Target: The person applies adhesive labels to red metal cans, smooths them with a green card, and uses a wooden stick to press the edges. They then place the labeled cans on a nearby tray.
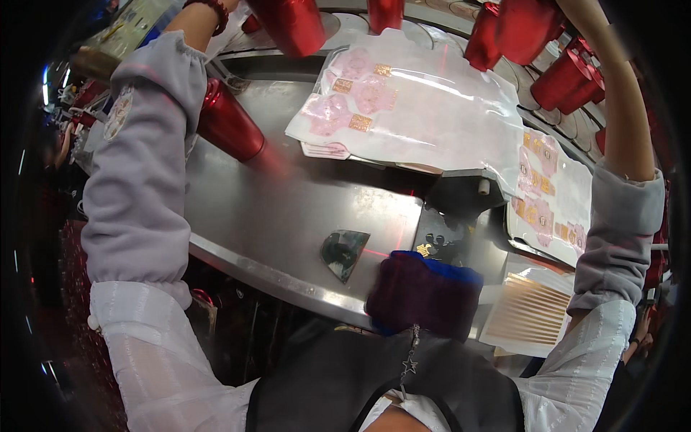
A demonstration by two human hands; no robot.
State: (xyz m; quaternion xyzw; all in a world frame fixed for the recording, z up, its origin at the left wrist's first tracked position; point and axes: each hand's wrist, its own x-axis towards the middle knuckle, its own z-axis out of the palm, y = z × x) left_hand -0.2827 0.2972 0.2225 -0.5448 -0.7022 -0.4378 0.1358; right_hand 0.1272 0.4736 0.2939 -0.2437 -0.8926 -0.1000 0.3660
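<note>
hands out of view past top edge, grip cannot be told; left forearm [144, 144] upper left beside glossy red cone [229, 124], right forearm [625, 108] upper right among red cones [568, 78]. brushed steel table [288, 209] at centre, curved rim. clear film sheet [432, 108] with pink-gold labels on top.

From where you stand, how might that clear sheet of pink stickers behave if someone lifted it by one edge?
The clear sticker sheet would probably flop and sag: it looks thin and wrinkled. Its glossy glare suggests a slippery surface. It seems light, so it could slide easily across the metal table.

grey oversleeves [140, 173], white shirt, red bead bracelet [211, 9]
</note>
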